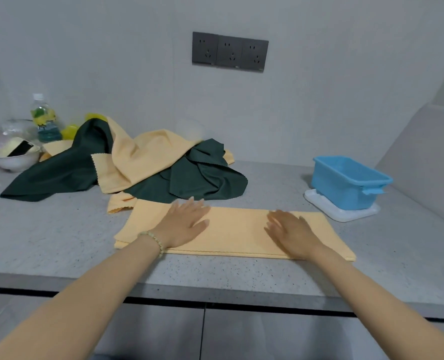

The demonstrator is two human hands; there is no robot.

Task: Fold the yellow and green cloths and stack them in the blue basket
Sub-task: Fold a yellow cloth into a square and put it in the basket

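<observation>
Left grip [187, 224] and right grip [291, 233] press flat, holding nothing, on the folded yellow cloth [236, 229]: soft, light, maybe two layers; take it at the end corners.

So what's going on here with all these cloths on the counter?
A person presses the left hand and right hand flat on a yellow cloth folded into a long strip on the grey speckled counter. Behind it lies an unfolded heap of dark green and yellow cloths. The blue plastic basket stands to the right on a white board; no cloth shows inside.
</observation>
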